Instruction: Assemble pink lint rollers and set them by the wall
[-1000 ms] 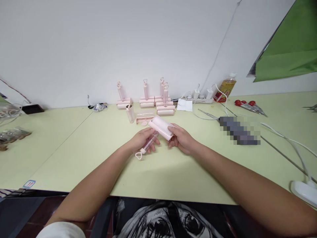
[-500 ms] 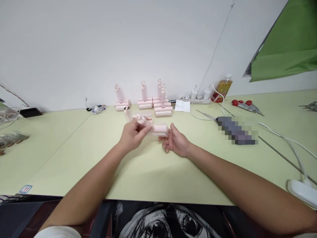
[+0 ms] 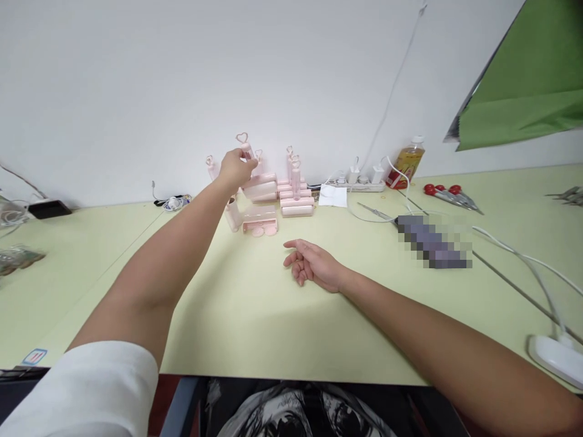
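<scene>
In the head view, my left hand (image 3: 237,168) reaches toward the wall, closed around the handle of a pink lint roller (image 3: 246,147) with a heart-shaped loop on top. Its roller end shows just right of the hand. Several similar pink lint rollers (image 3: 297,210) stand upright around it, partly hidden by the hand and each other. Nearer me are a pink tube-like handle (image 3: 234,216), a pale roller (image 3: 259,212) and an open pink cover (image 3: 260,227). My right hand (image 3: 316,266) rests palm sideways over the table, fingers loosely curled and apart, holding nothing.
A white paper (image 3: 333,195) lies before a power strip (image 3: 368,187) with chargers. Right of these are a drink bottle (image 3: 405,162), red-ended tools (image 3: 455,197), a blurred dark object (image 3: 430,241) and cables. A cable bundle (image 3: 173,203) and a black box (image 3: 50,208) lie left.
My left hand has carried the lint roller from in front of me back toward the wall, among the standing ones. My right hand has let go and stays nearly in place.
</scene>
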A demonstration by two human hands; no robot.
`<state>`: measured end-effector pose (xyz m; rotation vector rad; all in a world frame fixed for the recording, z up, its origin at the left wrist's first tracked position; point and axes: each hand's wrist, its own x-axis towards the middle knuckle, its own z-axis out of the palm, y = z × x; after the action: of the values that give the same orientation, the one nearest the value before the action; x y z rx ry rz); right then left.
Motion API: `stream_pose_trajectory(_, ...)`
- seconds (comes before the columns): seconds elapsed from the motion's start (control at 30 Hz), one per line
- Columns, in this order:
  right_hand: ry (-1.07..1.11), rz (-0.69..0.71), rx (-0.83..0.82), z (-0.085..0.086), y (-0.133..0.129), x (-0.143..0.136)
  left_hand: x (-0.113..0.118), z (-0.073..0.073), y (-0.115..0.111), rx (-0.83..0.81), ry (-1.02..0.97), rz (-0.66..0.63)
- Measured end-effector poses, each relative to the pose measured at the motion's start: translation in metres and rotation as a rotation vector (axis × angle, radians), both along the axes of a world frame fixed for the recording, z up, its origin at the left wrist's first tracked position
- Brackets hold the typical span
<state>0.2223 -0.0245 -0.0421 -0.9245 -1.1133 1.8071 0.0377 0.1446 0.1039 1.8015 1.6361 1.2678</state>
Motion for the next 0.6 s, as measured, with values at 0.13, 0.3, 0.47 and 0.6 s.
stream_pose_trajectory(0.13,-0.023,0.017,0.029,-0.002,0.001,-0.001,0.003,-0.021,0.035,-0.053,0.194,0.099)
stream_pose_trajectory(0.3,-0.062,0.047,0.052,-0.002,0.002,-0.003,0.012,-0.038,0.068,-0.206,0.286,0.121)
stream_pose_trajectory(0.47,-0.087,0.051,0.043,0.001,0.001,-0.005,0.023,-0.054,0.083,-0.309,0.281,0.112)
stream_pose_trajectory(0.6,-0.100,0.058,0.059,0.002,0.001,-0.006,0.026,-0.065,0.081,-0.306,0.292,0.137)
